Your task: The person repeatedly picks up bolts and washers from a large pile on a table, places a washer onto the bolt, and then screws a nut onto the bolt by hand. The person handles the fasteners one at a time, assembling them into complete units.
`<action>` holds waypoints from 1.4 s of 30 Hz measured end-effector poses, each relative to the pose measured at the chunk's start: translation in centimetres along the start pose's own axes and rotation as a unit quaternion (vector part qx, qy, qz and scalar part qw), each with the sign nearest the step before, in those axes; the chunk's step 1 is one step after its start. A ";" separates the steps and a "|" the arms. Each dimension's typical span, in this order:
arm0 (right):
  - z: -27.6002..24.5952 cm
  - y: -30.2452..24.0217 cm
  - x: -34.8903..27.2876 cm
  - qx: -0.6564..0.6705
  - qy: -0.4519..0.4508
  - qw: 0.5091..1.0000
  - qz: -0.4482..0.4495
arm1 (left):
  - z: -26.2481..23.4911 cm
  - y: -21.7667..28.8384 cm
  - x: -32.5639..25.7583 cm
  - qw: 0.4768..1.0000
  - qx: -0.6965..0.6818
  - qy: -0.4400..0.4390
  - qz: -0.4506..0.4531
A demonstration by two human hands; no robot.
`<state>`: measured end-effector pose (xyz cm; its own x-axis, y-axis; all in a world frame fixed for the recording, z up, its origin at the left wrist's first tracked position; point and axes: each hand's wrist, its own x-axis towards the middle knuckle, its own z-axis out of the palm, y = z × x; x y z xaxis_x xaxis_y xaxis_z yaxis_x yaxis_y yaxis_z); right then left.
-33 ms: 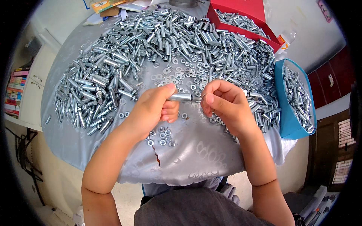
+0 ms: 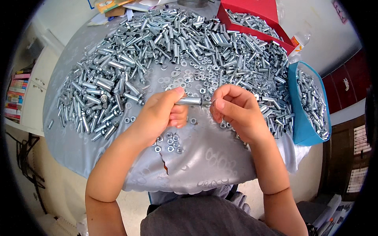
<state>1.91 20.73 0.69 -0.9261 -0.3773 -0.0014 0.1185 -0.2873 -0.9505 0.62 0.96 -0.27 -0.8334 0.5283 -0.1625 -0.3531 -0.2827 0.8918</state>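
Observation:
My left hand point(image 2: 159, 114) grips a silver metal bolt point(image 2: 189, 101) and holds it level above the table. My right hand point(image 2: 236, 112) pinches the bolt's right end between thumb and fingertips; what sits on that tip is too small to tell. Both hands hover over the near middle of the grey-covered table point(image 2: 204, 165). A small cluster of loose nuts point(image 2: 169, 143) lies just below my left hand. A big heap of silver bolts and sleeves point(image 2: 177, 39) spreads across the far half, with washers and nuts point(image 2: 189, 76) scattered in front of it.
A blue bin point(image 2: 299, 126) holding bolts stands at the table's right edge. A red box point(image 2: 256, 10) with more bolts is at the back right. The cover has a small tear point(image 2: 163, 165) near the front edge. Shelves with books point(image 2: 15, 94) stand at the left.

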 end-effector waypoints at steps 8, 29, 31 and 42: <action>0.6 -0.1 -0.1 -0.017 0.018 0.999 0.025 | 0.3 0.0 0.2 0.999 0.037 0.013 -0.003; 1.3 1.2 -0.5 -0.343 0.084 0.907 -0.229 | 0.5 -0.5 0.3 0.998 0.027 0.048 -0.018; 1.4 1.2 -0.5 -0.374 0.085 0.890 -0.247 | 0.6 -0.4 0.3 0.998 0.030 0.041 -0.025; 0.5 1.2 -0.5 -0.541 -0.014 0.821 -0.182 | -0.4 0.3 0.8 0.992 -0.090 0.087 0.008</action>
<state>2.69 20.10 -0.28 -0.8195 -0.4646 0.3357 -0.5653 0.5589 -0.6067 -0.29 0.94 -0.34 -0.8949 0.3808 -0.2328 -0.3961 -0.4371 0.8075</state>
